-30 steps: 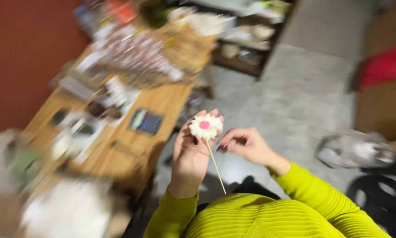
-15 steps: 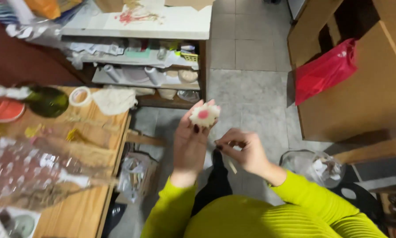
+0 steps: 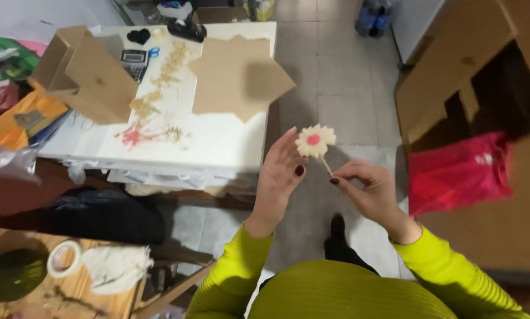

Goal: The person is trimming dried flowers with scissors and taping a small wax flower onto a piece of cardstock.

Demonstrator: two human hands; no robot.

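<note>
Flower (image 3: 315, 142): cream-white petals, pink-red centre, pale tan stick. Left hand (image 3: 280, 177) and right hand (image 3: 368, 189): dark maroon nails. Sleeves (image 3: 235, 274): lime yellow-green, fine ribbed pattern. Bench (image 3: 218, 142): white top, red and tan smears. Cardboard (image 3: 238, 77): plain brown, star-shaped. Bag (image 3: 460, 171): bright red. Floor (image 3: 336, 77): grey tiles. Calculator (image 3: 135, 62): dark grey. Tape roll (image 3: 63, 259): white. Lower table (image 3: 94, 301): light wood grain.

Cream daisy-shaped flower (image 3: 315, 142) on stick between right hand (image 3: 368, 188) and left hand (image 3: 281, 177)
</note>
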